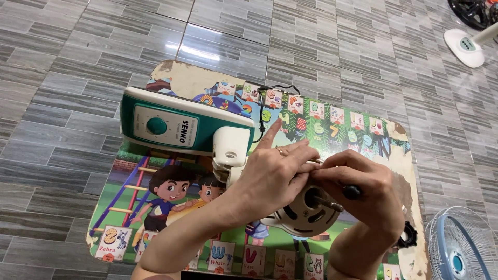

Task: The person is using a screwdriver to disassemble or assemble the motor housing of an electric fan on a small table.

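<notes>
Gripping the round white fan motor housing (306, 212) at lower centre of the frame, the left hand (277, 173) clasps its top with forefinger raised, while the right hand (358, 184) clenches a black-handled screwdriver (351, 192) against it, above the colourful alphabet table (171, 207).

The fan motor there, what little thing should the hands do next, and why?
Probably keep the left hand pressing the fan motor steady while the right hand turns the screwdriver a little. The tool's tip seems to sit near the top of the motor, though fingers hide it, and the fan base lies loose on the small table, so it could shift.
</notes>
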